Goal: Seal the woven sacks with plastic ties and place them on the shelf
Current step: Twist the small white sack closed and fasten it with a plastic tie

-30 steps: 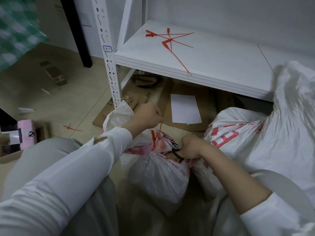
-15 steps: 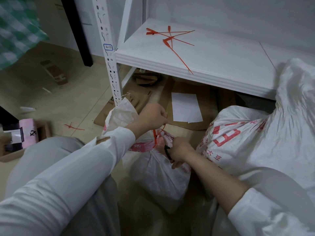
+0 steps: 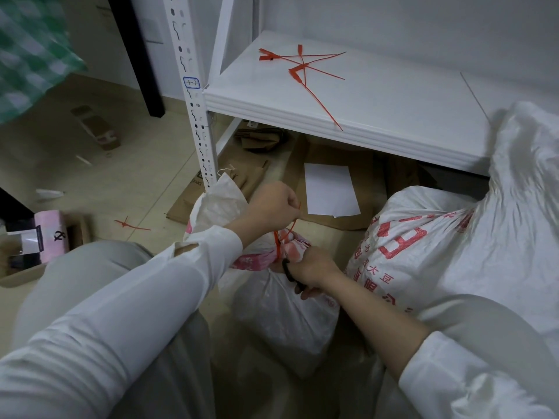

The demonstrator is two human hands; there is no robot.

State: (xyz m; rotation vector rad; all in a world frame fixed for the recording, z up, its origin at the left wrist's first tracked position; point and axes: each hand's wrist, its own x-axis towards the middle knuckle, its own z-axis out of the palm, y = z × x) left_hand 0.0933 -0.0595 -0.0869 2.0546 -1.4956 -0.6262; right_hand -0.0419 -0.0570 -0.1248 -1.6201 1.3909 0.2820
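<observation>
A small white woven sack with pink print stands on the floor between my knees. A red plastic tie circles its gathered neck. My left hand pinches the tie's free end and holds it up and taut. My right hand grips the bunched neck just under the tie, with a black band or ring at its fingers. A bigger white sack with red lettering lies to the right. Several spare red ties lie on the white shelf.
The shelf's perforated white post stands just behind the small sack. Flattened cardboard and a white sheet lie under the shelf. A loose red tie is on the floor at left, near a pink box.
My left hand has drawn the tie's end a little higher. My right hand shifted left from the sack's side onto the gathered neck. The view has tilted slightly.
</observation>
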